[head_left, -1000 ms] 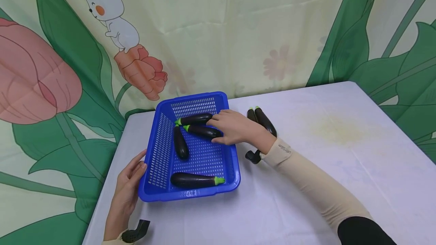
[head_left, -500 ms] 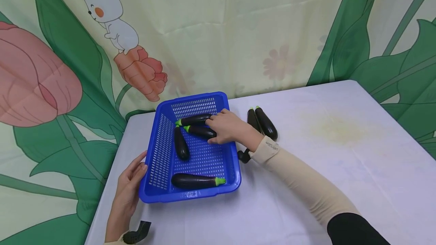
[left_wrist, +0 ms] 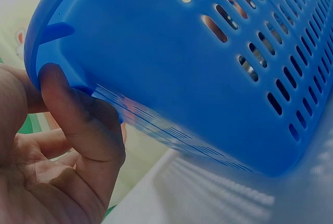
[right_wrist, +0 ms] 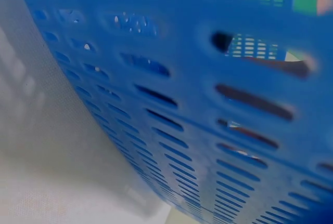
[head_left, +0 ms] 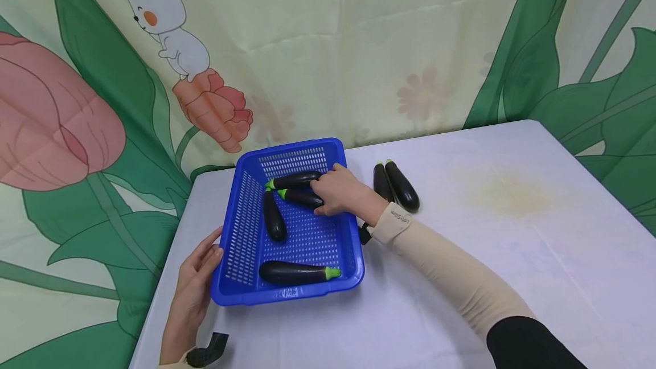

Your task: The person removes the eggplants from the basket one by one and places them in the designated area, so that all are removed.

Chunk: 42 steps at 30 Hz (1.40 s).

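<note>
A blue plastic basket (head_left: 353, 244) stands on the table, tilted slightly in the head view. My left hand (head_left: 192, 283) grips its left rim, its fingers bent at the edge in the left wrist view. Over the right rim reaches my right hand (head_left: 343, 192), its thumb and fingers around the blunt end of an eggplant (head_left: 299, 197) inside. Another eggplant (head_left: 294, 180) lies just behind that one, its end partly under my fingers. A third eggplant (head_left: 274, 218) points toward me, and a further eggplant (head_left: 294, 273) lies along the near wall. In the right wrist view the basket's slotted wall hides my right hand.
Two eggplants (head_left: 402, 187) lie side by side on the white tablecloth (head_left: 461, 244), right of the basket. Behind the table hangs a printed curtain (head_left: 318, 61) with a rabbit and leaves. The table's far edge runs close behind the basket.
My right hand has shifted a little left over the basket, covering more of the eggplant's blunt end and uncovering the two eggplants outside. My left hand keeps its place on the rim.
</note>
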Available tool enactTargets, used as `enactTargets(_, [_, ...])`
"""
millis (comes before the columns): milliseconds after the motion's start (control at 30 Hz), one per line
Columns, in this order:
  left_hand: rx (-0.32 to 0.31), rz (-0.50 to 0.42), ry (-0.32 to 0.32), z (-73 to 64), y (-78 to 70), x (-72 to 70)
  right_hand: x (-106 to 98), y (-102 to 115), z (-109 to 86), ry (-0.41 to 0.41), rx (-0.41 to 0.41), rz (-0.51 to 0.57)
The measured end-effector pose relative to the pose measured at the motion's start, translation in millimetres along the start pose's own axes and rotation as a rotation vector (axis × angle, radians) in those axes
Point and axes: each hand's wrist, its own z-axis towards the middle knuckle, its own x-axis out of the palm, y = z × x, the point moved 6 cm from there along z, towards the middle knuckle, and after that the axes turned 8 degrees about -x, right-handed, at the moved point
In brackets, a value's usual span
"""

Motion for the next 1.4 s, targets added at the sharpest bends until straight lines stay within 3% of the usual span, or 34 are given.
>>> enactTargets(800, [0.003,-0.010,0.006,0.6,-0.7,-0.7,2.2,-0.9,8.3,-0.009,0.011,-0.027])
enactTargets(1400, [0.002,-0.008,0.008,-0.3,-0.2,-0.5,-5.3,4.0,-6.5,-0.164,0.003,0.089])
